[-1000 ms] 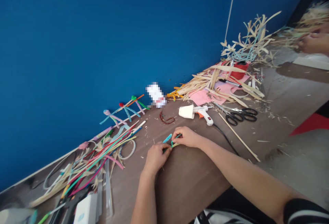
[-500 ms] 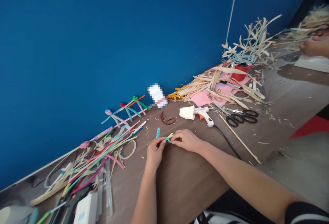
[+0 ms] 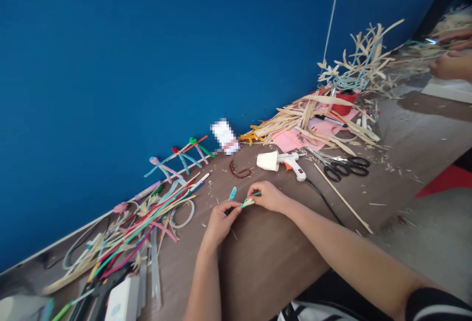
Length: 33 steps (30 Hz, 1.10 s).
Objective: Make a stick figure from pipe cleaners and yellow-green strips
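Observation:
Between finger and thumb, my left hand (image 3: 220,220) pinches a small piece of turquoise and pale yellow pipe cleaner (image 3: 248,203). A fuzzy turquoise end (image 3: 232,193) sticks up behind its fingers. My right hand (image 3: 267,196) is closed on the green-turquoise strand of the same piece, just right of my left fingertips. Beyond the hands lie a brown bead string (image 3: 239,172) and a white glue gun (image 3: 293,163) with its nozzle side in a pale cover.
Pipe cleaners and strips (image 3: 147,227) are heaped at the left. Pipe-cleaner figures (image 3: 180,156) lean on the blue wall. Black-handled scissors (image 3: 341,168), a thin stick (image 3: 344,199) and a pile of dry strips (image 3: 306,114) lie right. Another person's hand (image 3: 452,65) shows far right.
My left wrist has turned and its fingertips now point more to the right. My right hand has risen slightly. The pale yellow ends have swung down to the right, and the turquoise end has tilted right.

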{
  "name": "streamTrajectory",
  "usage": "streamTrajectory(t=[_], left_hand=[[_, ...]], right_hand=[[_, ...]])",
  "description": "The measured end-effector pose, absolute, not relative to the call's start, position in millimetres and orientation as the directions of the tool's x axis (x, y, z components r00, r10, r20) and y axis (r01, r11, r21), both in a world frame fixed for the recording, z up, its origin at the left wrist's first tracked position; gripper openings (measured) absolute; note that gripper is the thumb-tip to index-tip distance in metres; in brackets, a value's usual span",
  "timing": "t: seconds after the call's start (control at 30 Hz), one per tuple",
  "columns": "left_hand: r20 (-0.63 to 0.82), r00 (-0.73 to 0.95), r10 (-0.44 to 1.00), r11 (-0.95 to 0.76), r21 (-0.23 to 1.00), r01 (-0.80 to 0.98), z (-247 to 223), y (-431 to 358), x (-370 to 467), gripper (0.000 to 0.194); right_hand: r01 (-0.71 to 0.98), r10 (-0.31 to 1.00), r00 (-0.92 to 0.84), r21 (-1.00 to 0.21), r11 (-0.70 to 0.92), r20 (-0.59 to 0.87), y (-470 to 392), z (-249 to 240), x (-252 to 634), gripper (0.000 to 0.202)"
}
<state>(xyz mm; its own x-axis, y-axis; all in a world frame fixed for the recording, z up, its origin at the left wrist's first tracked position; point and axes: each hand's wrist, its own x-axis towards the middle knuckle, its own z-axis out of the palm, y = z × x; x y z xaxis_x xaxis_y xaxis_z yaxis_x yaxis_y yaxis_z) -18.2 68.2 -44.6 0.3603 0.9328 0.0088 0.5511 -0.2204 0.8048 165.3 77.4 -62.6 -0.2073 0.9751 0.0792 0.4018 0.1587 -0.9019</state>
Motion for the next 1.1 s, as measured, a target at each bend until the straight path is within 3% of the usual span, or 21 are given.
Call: streamTrajectory(t=[0.23, 0.4, 0.5, 0.7, 0.9, 1.1], left_hand=[[-0.018, 0.495, 0.869, -0.336, 0.713, 0.616, -43.6, 66.5, -15.5, 0.020], [-0.053, 0.414, 0.909, -0.328, 0.525, 0.785, -42.4, 64.4, -11.6, 0.020], [-0.026, 0.331, 0.943, -0.276, 0.493, 0.825, -44.9, 64.4, -9.1, 0.022], [0.050, 0.189, 0.981, -0.178, 0.627, 0.758, -54.7, 70.8, -11.2, 0.021], [0.099, 0.196, 0.975, -0.204, 0.747, 0.633, -58.0, 75.0, -14.3, 0.022], [0.051, 0.183, 0.982, -0.142, 0.838, 0.528, -55.2, 74.1, -15.3, 0.027]], right_hand=[[0.353, 0.964, -0.261, -0.923, 0.153, 0.060, 76.0, -60.4, 167.1, 0.012], [0.332, 0.934, -0.336, -0.912, 0.242, 0.125, 75.5, -56.4, 169.3, 0.011], [0.342, 0.915, -0.373, -0.894, 0.288, 0.153, 75.9, -56.0, 170.1, 0.013], [0.343, 0.916, -0.385, -0.905, 0.253, 0.111, 76.6, -64.7, 169.5, 0.017], [0.368, 0.929, -0.330, -0.883, 0.291, 0.169, 74.5, -67.3, 165.4, 0.014], [0.413, 0.962, -0.222, -0.878, 0.240, 0.158, 76.4, -67.4, 162.7, 0.010]])
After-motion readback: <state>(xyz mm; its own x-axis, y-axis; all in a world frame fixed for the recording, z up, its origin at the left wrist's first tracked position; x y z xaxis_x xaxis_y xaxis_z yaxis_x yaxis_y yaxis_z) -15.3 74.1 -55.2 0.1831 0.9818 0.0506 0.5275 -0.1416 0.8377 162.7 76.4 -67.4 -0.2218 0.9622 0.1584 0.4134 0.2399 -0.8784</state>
